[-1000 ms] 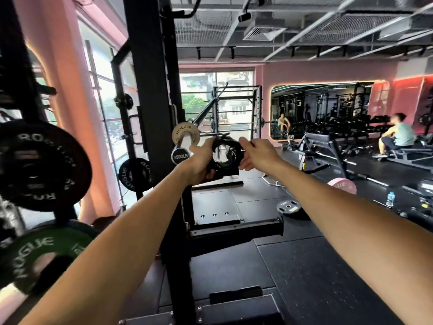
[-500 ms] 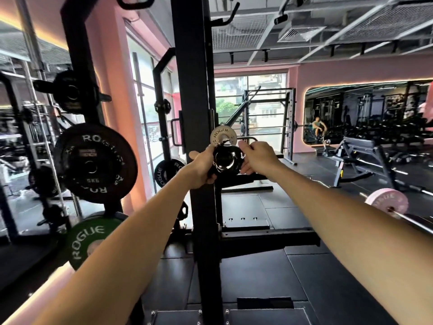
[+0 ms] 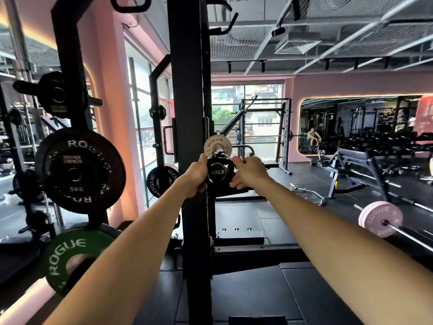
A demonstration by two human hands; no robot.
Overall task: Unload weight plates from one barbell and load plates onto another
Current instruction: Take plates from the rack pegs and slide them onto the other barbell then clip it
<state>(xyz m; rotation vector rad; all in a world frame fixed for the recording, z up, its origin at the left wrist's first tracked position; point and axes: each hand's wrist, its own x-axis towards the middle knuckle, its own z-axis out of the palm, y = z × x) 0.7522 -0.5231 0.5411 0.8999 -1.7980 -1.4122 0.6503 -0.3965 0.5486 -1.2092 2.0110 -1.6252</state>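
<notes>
Left hand: my left hand (image 3: 196, 175) reaches forward, fingers closed around the left side of the collar (image 3: 220, 160) on the barbell sleeve.
Right hand: my right hand (image 3: 248, 171) mirrors it, fingers closed on the collar's right side.
Barbell end cap: the black cap (image 3: 217, 172), marked 1500LB, faces me between both hands.
Small plate: a pale ROGUE plate (image 3: 217, 145) sits on the sleeve just behind the collar.
Rack upright: the black upright (image 3: 190, 113) stands directly left of the sleeve.
Stored plates: a black plate (image 3: 79, 170) and a green plate (image 3: 70, 259) hang on pegs at left.
Second barbell: a bar with a pink plate (image 3: 380, 218) lies on the floor (image 3: 281, 296) at right.
</notes>
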